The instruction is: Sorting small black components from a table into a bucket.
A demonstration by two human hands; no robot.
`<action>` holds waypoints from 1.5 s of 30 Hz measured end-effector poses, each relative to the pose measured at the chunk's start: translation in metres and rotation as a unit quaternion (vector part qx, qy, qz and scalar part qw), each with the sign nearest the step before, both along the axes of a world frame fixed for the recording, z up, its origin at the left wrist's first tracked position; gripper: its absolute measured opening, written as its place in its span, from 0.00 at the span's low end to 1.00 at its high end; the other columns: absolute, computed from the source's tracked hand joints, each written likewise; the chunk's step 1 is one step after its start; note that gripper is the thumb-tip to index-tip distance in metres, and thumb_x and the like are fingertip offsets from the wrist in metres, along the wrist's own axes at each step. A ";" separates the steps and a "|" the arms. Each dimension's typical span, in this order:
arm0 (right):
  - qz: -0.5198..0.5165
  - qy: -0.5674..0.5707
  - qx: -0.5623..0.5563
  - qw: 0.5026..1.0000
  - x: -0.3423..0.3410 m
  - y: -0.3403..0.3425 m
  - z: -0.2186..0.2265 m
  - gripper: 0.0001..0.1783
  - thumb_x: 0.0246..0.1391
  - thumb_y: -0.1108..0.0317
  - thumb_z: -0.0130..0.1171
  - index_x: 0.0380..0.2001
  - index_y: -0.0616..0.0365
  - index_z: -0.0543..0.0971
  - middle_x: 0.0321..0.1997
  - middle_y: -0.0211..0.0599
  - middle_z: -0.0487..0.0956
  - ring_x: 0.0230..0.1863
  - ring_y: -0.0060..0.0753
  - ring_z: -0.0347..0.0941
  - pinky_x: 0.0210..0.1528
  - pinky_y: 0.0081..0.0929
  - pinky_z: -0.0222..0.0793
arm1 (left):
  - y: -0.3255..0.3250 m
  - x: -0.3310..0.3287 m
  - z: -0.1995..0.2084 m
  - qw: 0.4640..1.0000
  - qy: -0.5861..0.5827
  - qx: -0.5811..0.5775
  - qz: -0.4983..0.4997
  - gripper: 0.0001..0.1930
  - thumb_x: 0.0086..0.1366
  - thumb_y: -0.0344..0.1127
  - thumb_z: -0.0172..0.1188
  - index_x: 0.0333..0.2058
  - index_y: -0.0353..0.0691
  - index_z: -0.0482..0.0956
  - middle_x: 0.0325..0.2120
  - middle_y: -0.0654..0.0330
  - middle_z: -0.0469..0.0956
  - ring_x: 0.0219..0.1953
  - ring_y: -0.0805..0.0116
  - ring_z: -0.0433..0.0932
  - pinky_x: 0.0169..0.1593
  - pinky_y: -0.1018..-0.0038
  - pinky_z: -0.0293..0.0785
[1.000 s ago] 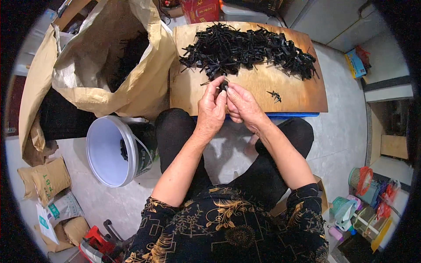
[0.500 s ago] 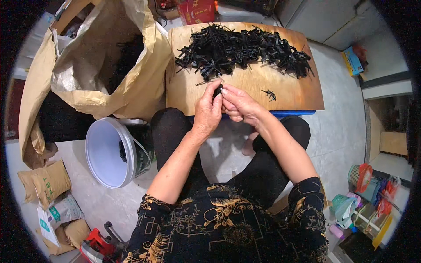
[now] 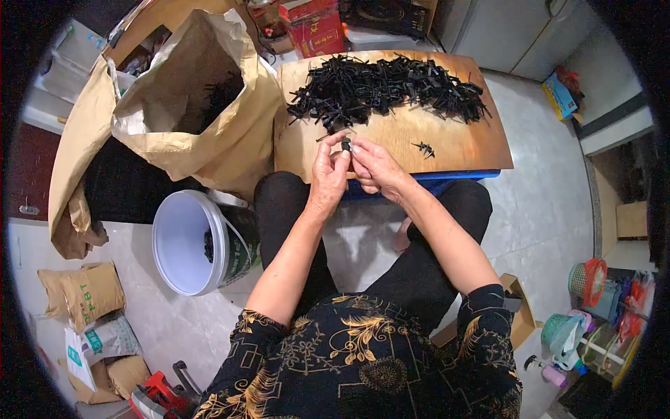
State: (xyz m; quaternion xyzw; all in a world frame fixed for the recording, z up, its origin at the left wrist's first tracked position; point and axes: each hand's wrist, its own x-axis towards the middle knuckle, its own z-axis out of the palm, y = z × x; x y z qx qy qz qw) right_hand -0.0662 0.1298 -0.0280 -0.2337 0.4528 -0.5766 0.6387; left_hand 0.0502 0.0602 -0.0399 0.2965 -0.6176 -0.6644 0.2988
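Observation:
Over the near edge of the wooden board, my two hands meet at a small black plastic part. My left hand pinches it between thumb and fingers. Against its right side, the closed fingertips of my right hand grip at the part; exactly what lies between them is too small to see. A large heap of black plastic pieces with thin stems covers the far half of the board. To the right of my hands lies a small cluster of dark pieces.
A big open paper sack with black pieces inside stands left of the board. In front of it, a tilted white bucket holds some black pieces. A red box is beyond the board. Filled bags lie at lower left.
The whole view has shifted slightly. My hands stay together at the same spot, with the left fingers a little more extended and the black part showing more plainly.

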 end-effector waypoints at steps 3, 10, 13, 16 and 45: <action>0.002 0.008 0.003 1.000 0.001 0.001 -0.002 0.19 0.63 0.59 0.38 0.54 0.52 0.60 0.13 0.18 0.56 0.10 0.11 0.46 0.10 0.12 0.43 | 0.001 0.001 0.003 1.000 -0.005 -0.005 0.000 0.17 0.64 0.30 0.45 0.52 0.42 0.62 0.20 0.67 0.71 0.17 0.85 0.62 0.17 0.86 0.59; 0.000 -0.014 0.017 1.000 0.005 -0.004 0.005 0.17 0.63 0.61 0.37 0.53 0.52 0.62 0.12 0.18 0.55 0.09 0.12 0.46 0.09 0.14 0.44 | -0.003 0.003 0.005 0.999 0.000 0.032 0.012 0.17 0.64 0.30 0.45 0.52 0.41 0.63 0.20 0.68 0.70 0.17 0.85 0.62 0.17 0.87 0.59; 0.003 -0.022 0.022 1.000 0.005 -0.006 0.007 0.20 0.62 0.60 0.38 0.55 0.53 0.59 0.13 0.18 0.55 0.09 0.12 0.44 0.10 0.13 0.43 | -0.005 0.004 0.004 0.999 0.015 0.034 0.007 0.16 0.64 0.30 0.45 0.52 0.41 0.63 0.21 0.68 0.69 0.17 0.85 0.62 0.17 0.87 0.59; 0.000 -0.033 0.023 0.999 0.005 -0.007 0.006 0.20 0.62 0.60 0.39 0.55 0.53 0.60 0.13 0.18 0.55 0.09 0.11 0.44 0.11 0.12 0.43 | -0.006 0.003 0.006 0.999 0.000 0.037 0.009 0.16 0.64 0.31 0.45 0.52 0.41 0.63 0.21 0.68 0.68 0.17 0.85 0.61 0.17 0.87 0.59; -0.032 -0.017 0.038 0.999 0.004 -0.017 -0.002 0.17 0.62 0.59 0.41 0.52 0.51 0.63 0.14 0.15 0.56 0.11 0.08 0.45 0.11 0.10 0.42 | -0.012 -0.010 -0.017 0.998 -0.019 -0.039 0.049 0.15 0.65 0.29 0.45 0.51 0.39 0.67 0.33 0.65 0.71 0.28 0.82 0.66 0.31 0.84 0.65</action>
